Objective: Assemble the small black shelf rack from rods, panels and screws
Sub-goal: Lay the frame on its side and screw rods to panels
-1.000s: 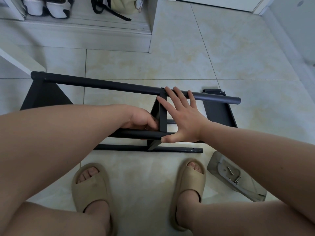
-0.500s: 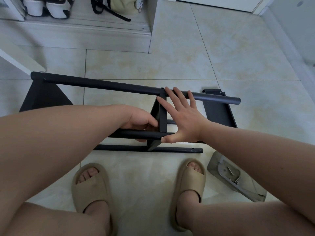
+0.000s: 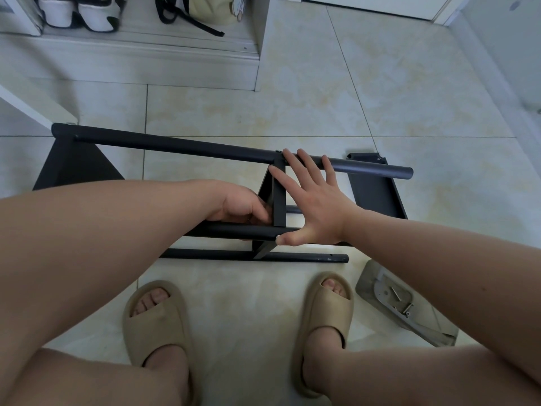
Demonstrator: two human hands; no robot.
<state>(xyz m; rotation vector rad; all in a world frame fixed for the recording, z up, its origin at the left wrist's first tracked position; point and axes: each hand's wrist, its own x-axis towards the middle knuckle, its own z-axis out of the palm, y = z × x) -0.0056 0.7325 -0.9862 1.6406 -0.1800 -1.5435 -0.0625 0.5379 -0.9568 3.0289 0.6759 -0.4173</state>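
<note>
A partly built black shelf rack lies on its side on the tiled floor. Its long top rod [image 3: 175, 146] runs left to right, with a middle panel [image 3: 278, 197] standing on edge between that rod and a nearer rod [image 3: 234, 231]. My right hand [image 3: 310, 200] presses flat against the middle panel, fingers straight, thumb on the nearer rod. My left hand [image 3: 243, 205] is curled at the panel's left side by the nearer rod; what its fingertips hold is hidden. Another black panel [image 3: 374, 189] sits at the right end, and a third [image 3: 73, 168] at the left.
A loose black rod [image 3: 307, 257] lies on the floor in front of the rack. A clear plastic bag [image 3: 392, 297] with screws and a small tool lies at the right, by my right sandal [image 3: 325, 317]. A low cabinet step [image 3: 131, 63] with shoes stands behind.
</note>
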